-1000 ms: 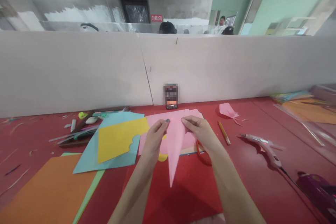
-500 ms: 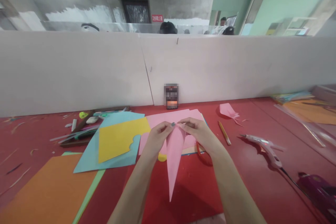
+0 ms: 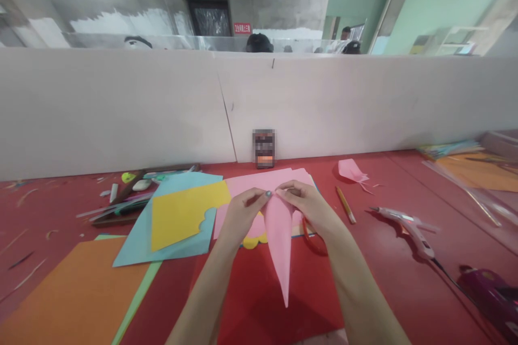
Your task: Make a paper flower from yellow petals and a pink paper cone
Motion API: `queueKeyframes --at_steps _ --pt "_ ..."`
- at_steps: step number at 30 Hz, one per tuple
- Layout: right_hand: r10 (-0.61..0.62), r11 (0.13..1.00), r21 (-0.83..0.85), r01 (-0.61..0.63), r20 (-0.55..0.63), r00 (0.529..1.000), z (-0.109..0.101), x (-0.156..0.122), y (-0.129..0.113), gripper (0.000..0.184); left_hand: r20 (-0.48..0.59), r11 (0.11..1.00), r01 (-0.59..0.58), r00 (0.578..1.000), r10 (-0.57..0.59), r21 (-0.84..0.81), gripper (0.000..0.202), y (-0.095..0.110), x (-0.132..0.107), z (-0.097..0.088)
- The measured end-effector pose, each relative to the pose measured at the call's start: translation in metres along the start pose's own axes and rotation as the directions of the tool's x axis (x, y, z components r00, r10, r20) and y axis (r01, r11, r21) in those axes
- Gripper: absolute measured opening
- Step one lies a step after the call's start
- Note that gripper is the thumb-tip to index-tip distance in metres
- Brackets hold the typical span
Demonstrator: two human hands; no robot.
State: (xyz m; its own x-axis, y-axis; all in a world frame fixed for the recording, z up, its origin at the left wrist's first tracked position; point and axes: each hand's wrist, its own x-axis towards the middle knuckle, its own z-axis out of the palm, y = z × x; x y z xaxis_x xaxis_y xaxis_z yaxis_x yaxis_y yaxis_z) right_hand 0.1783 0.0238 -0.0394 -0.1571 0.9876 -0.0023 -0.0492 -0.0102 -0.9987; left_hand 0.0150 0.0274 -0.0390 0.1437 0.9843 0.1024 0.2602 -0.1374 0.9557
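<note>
A pink paper cone [image 3: 279, 242] hangs between my hands, its narrow tip pointing down toward me. My left hand [image 3: 245, 213] pinches the cone's wide far edge from the left. From the right, my right hand [image 3: 309, 202] grips the same edge with bent fingers. Behind and below the cone lie pink paper sheets [image 3: 259, 178] and a yellow scalloped paper piece [image 3: 253, 241], partly covered by my hand and the cone. Red scissor handles [image 3: 313, 240] show in part beside my right wrist.
A yellow sheet [image 3: 182, 215] overlaps a light blue sheet [image 3: 129, 248] at left, near orange paper [image 3: 73, 291]. At right are a pencil [image 3: 345, 205], a pink paper scrap [image 3: 352, 171] and a glue gun [image 3: 404, 226] with its cord. A phone [image 3: 264, 149] leans on the white partition [image 3: 141, 108].
The cone's tip has swung to the right, and more of the yellow scalloped piece shows. Both hands stay in nearly the same place, still holding the cone.
</note>
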Motion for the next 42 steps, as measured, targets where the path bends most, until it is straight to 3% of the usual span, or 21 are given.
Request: queueKeyframes --at_steps 13,17,20,24,29,34,37,42 --pt "0.053 0.994 0.103 -0.047 -0.053 0.997 0.001 -0.001 -0.001 0.021 -0.041 1.0 0.019 0.999 -0.02 -0.002 0.017 0.004 0.0 0.002" --pt "0.066 0.992 0.115 -0.059 -0.058 0.996 0.0 -0.001 -0.002 0.022 -0.035 0.999 0.02 0.999 -0.022 -0.048 0.018 0.004 0.0 0.002" --pt "0.043 0.995 0.09 -0.037 -0.064 0.997 0.0 -0.002 -0.003 0.021 -0.028 0.977 0.071 0.997 -0.078 -0.2 0.026 0.002 0.0 0.002" --pt "0.025 0.997 0.076 -0.026 0.017 1.0 -0.002 -0.002 -0.003 0.023 0.155 0.826 0.263 0.965 -0.213 -0.499 0.028 -0.002 0.0 -0.001" --pt "0.045 0.994 0.098 -0.051 0.06 0.997 -0.004 -0.002 0.0 0.023 0.294 0.731 0.408 0.911 -0.288 -0.547 0.023 -0.006 -0.002 0.001" --pt "0.073 0.995 0.066 -0.076 0.047 0.996 -0.004 -0.001 0.002 0.025 0.278 0.748 0.385 0.921 -0.272 -0.542 0.026 -0.005 -0.003 0.002" --pt "0.084 0.994 0.067 -0.085 0.012 0.996 -0.004 0.0 0.003 0.025 0.239 0.807 0.329 0.941 -0.238 -0.491 0.029 -0.001 -0.002 0.001" --pt "0.093 0.972 0.219 -0.087 -0.02 0.995 -0.002 0.003 0.006 0.035 0.121 0.908 0.201 0.978 -0.168 -0.368 0.032 0.005 -0.001 0.002"
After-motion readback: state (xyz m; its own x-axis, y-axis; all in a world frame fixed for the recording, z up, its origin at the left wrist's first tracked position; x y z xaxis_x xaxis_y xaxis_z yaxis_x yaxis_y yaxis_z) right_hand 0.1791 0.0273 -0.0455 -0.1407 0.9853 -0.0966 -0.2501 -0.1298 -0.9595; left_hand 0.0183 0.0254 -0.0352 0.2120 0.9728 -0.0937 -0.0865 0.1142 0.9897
